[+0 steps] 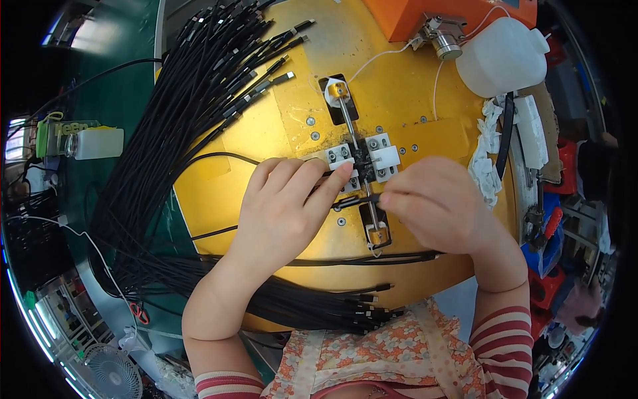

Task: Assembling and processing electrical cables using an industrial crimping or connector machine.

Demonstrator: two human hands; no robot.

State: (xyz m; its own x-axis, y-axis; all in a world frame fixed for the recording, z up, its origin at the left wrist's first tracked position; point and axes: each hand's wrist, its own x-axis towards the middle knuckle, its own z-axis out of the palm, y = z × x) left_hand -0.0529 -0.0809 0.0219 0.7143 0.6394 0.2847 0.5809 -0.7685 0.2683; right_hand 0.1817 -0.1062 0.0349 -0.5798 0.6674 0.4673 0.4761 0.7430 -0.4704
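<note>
My left hand (282, 206) is closed over black cable at a small clamp fixture, its index fingertip at the left white block (339, 153). One black cable (222, 155) runs from the big bundle to its fingers. Just below the fixture, a black cable end (345, 202) crosses the thin metal rod (349, 120). My right hand (435, 206) pinches the tip of that cable end between thumb and fingers. The right white block (385, 158) stands beside the rod, near my right knuckles. My fingers hide part of what the left hand grips.
A large bundle of black cables (159, 133) lies at the left. Another cable bundle (312, 306) lies near my apron. Far right stand an orange machine (399, 16) and a white plastic bottle (502, 56), with crumpled white paper (488, 146) below. A brass-coloured plate (425, 139) carries the fixture.
</note>
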